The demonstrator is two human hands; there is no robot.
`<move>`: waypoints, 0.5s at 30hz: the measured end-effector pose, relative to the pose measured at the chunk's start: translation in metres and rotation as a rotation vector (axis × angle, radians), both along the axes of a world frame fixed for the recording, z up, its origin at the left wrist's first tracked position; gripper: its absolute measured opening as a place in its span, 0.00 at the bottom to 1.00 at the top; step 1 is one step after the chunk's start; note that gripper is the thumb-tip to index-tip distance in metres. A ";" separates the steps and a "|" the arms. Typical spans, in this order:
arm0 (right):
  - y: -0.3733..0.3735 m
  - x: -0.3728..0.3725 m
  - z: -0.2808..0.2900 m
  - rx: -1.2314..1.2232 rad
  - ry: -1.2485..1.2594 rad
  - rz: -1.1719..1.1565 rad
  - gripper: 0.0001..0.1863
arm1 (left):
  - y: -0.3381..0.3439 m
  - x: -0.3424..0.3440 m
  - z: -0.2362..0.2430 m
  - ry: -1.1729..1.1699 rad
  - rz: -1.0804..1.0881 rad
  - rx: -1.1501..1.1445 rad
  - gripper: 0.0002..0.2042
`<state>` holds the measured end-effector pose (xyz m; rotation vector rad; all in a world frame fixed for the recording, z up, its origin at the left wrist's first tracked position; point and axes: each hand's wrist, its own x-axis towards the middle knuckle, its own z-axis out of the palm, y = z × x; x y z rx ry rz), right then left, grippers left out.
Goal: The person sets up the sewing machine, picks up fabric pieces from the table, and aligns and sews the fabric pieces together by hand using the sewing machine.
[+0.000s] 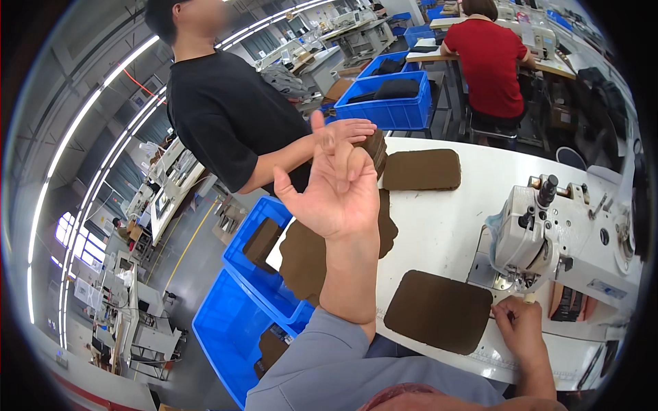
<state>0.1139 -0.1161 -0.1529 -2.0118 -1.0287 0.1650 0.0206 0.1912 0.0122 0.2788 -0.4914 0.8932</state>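
My left hand (336, 195) is raised over the table with its palm turned up. Its thumb and one finger stretch out while the others curl; nothing is in it. Low beside the sewing machine (548, 233), my right hand (521, 325) has its thumb and fingers pinched together. Those fingertips meet the right edge of a brown rounded rectangular panel (439, 312), which lies flat on the white table (439, 236). Whatever the pinch holds is too small to make out. Behind my left forearm spreads a pile of brown pieces (301, 257), partly hidden.
Another brown panel (421, 170) lies at the table's far side, beside a brown stack (373, 147). Blue bins (226, 322) with brown pieces stand at the left. A person in black (226, 116) stands close, one hand (349, 130) near the stack. Someone in red (486, 65) sits farther off.
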 end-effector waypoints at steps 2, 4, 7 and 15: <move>0.000 -0.002 -0.002 0.030 -0.001 -0.002 0.07 | 0.003 -0.001 0.002 -0.006 0.044 0.003 0.41; 0.003 -0.001 -0.002 0.062 -0.008 -0.007 0.07 | 0.001 -0.007 0.006 0.118 -0.017 -0.073 0.39; 0.000 -0.002 -0.002 0.034 0.014 0.009 0.07 | -0.015 -0.013 0.010 0.008 -0.008 0.060 0.37; 0.002 0.003 0.003 -0.062 0.008 -0.029 0.07 | -0.014 -0.012 0.009 -0.012 0.122 0.108 0.38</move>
